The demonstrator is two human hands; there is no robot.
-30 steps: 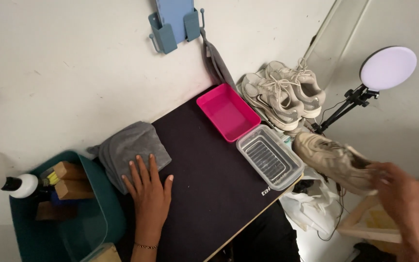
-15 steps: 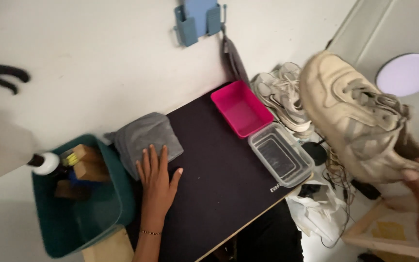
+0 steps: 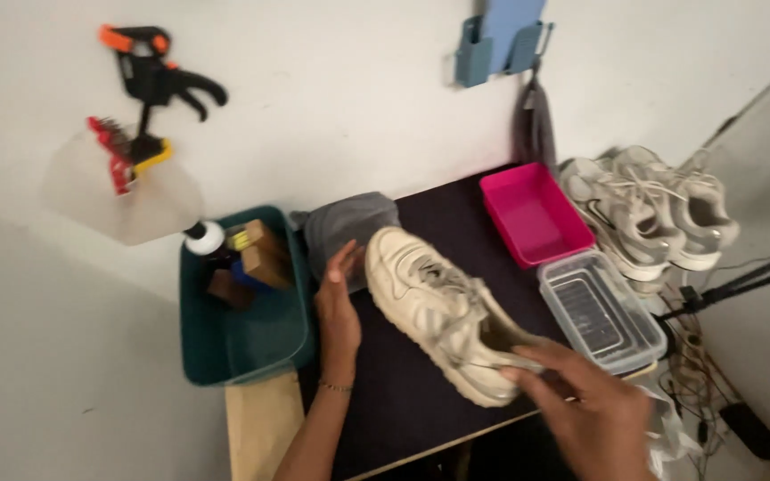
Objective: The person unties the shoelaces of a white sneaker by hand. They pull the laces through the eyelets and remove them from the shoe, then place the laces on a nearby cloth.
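1. The right hand (image 3: 594, 414) grips the heel end of a cream shoe (image 3: 443, 307); its fingers curl over the collar, closed on it, with the thumb side blurred.
2. The left hand (image 3: 339, 307) lies open and flat, fingers together, its palm beside the toe of the shoe. The fingertips touch the edge of a grey cloth (image 3: 349, 232). Whether the palm itself touches the shoe cannot be told.
3. The shoe lies sole-down on a black mat (image 3: 403, 392), toe toward the cloth and heel toward the person, laces on top.
4. The mat covers a small table (image 3: 260, 428), whose pale wood shows at the near left edge.
5. Just left of the left hand sits a teal bin (image 3: 242, 343) holding wooden blocks (image 3: 265, 254) and a bottle with a white cap (image 3: 207, 239).
6. Right of the shoe, a clear tray (image 3: 601, 312) stands at the mat's edge, with a pink tray (image 3: 532, 212) just behind it.
7. More pale shoes (image 3: 648, 214) lie on the floor beyond the trays.
8. On the wall hang a black and orange clamp (image 3: 158, 80) and a blue holder (image 3: 499, 36).
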